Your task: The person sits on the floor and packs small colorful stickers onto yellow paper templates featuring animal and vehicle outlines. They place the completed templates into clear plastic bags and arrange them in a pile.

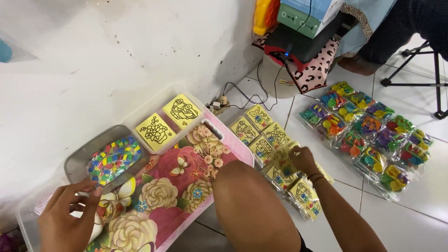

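White tiled floor (420, 219) carries everything, person sits on it, bare knee (252, 205) in the middle of the view. Floral pink lid (186, 186) of a clear plastic bin (24, 223) lies at left against the white wall (116, 42). Grid of clear packs of multicoloured plastic pieces (368, 133) is spread on the tiles at right, well apart from the bin. Grey tray (77, 158) sits on the lid's far-left corner and holds a bag of small coloured squares (112, 159). Row of yellow line-drawing cards in clear sleeves (266, 140) runs along the floor just beside the lid's right edge. 2 more yellow cards (169, 120) lie in a clear shallow tray on the lid. Black tripod legs (436, 84) stand at top right.

Right hand (301, 158) is over the card row, fingers curled and pinching 1 sleeved yellow card (283, 161), partly blurred. Left hand (63, 219) is at the lower left over the lid, just beside the grey tray, fingers bent onto a white object (95, 228) mostly hidden under it; cannot tell whether it grips it.
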